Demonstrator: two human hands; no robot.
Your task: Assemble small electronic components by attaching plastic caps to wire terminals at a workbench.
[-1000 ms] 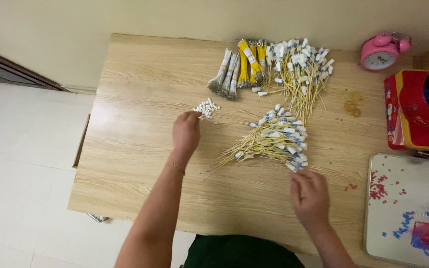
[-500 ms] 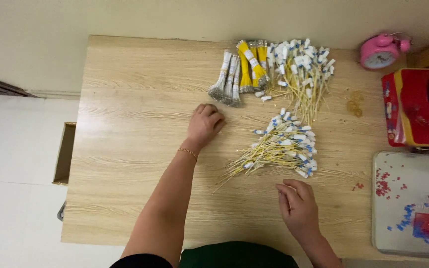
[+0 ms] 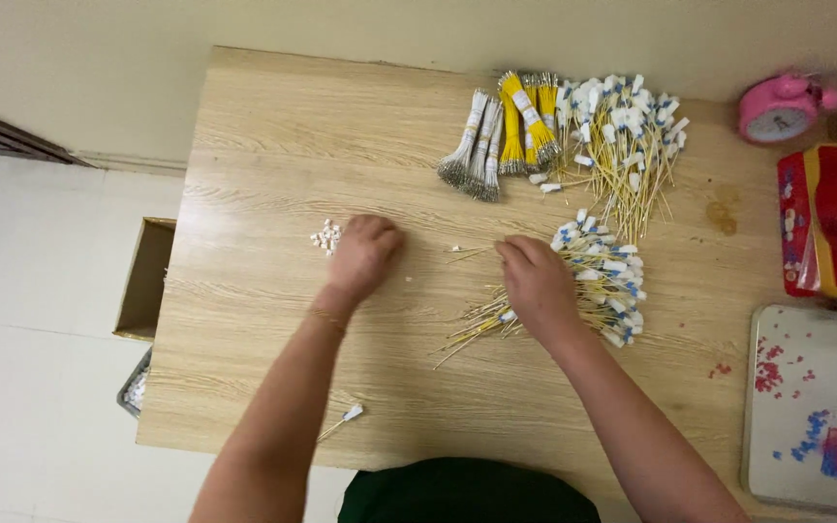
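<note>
Resting knuckles-up at the centre of the frame, our left hand [image 3: 365, 254] is curled just right of a small heap of white connectors [image 3: 325, 235]; whether it grips one we cannot tell. Our right hand [image 3: 537, 283] presses on the loose pile of yellow wires [image 3: 593, 286], fingers bent over one wire [image 3: 467, 250]. Bundled wires [image 3: 511, 136] lie toward the upper right of the wooden table [image 3: 273, 145].

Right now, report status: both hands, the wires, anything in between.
Left hand curled beside small white connectors, grip unclear. Right hand on the loose yellow wire pile, fingers toward a single wire. Bare table between hands.
</note>
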